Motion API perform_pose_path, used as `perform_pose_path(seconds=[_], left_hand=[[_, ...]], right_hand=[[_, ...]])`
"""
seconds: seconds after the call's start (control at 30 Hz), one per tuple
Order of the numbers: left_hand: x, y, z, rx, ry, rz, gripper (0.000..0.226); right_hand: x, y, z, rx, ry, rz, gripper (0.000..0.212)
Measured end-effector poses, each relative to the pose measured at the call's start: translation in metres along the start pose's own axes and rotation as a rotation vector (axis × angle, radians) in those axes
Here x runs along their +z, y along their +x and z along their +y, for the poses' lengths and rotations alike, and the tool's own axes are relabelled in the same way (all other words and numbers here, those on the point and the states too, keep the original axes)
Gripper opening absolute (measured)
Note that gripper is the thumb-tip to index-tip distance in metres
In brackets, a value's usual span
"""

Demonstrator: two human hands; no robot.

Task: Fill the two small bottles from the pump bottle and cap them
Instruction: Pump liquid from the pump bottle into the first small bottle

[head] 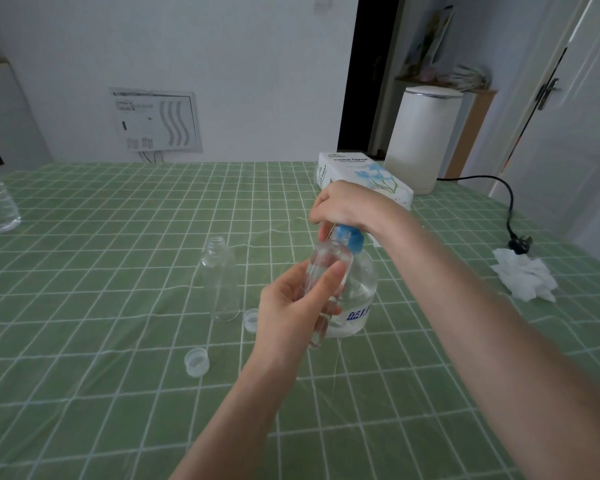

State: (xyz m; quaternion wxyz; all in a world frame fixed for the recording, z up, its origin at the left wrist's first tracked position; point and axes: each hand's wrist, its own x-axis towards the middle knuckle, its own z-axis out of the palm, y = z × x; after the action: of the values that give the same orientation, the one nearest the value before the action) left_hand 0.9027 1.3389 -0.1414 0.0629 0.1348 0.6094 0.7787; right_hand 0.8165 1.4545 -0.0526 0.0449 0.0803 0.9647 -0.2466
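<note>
Closest in, the left grip (291, 306) is wrapped round a small bottle (329, 261), holding it tilted against the front of the pump bottle (361, 289) with its mouth at the blue spout. The right grip (347, 206) is curled over the pump head. Clear, light plastic, likely slick when wet, so mid-body seems the safest hold. Left of the pump bottle a second small bottle (220, 282) stands open on the bench (118, 410), one cap (251, 319) between them, the other cap (197, 361) further out. The pump bottle's blue lettering is half hidden; the tissue box (361, 174) behind reads "TISSUE PAPER".

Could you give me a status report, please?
Left hand holds small bottle against pump bottle. Right hand grips pump head. Second bottle uncapped. Nothing obstructing.
</note>
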Motion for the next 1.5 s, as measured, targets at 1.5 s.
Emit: perform_pose_path(seconds=[1.5], left_hand=[[-0.035,-0.027,0.027,0.126,0.070,0.053,0.061]], right_hand=[[0.015,-0.052,0.035,-0.151,0.837,0.156,0.022]])
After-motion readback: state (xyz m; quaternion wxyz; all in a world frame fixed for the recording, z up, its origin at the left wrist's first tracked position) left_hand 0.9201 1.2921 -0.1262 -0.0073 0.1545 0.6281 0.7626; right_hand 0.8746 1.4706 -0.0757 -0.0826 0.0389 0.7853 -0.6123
